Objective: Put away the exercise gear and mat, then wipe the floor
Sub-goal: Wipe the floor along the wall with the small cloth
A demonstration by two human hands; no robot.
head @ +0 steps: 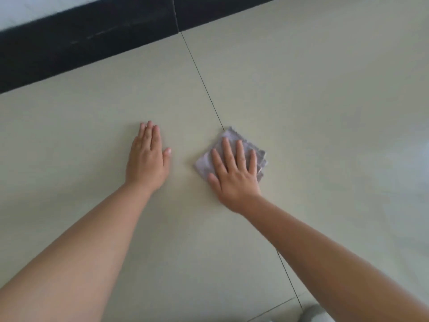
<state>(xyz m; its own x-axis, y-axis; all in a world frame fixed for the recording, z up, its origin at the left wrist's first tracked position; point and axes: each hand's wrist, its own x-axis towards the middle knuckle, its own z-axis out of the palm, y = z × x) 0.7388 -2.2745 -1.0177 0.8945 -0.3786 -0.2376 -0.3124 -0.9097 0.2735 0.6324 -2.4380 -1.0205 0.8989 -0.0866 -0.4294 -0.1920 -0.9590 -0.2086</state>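
Observation:
A small folded lilac cloth (pixel 228 138) lies flat on the pale tiled floor (pixel 301 101), just right of a dark grout line. My right hand (pixel 234 173) presses down on the cloth with its fingers straight and spread. My left hand (pixel 147 156) rests flat on the bare tile to the left of the cloth, fingers together and straight, holding nothing. No exercise gear or mat is in view.
A black skirting board (pixel 88 40) runs along the wall at the top left. A grout line (pixel 204 82) crosses the floor diagonally between my hands. Something grey (pixel 313 313) shows at the bottom edge.

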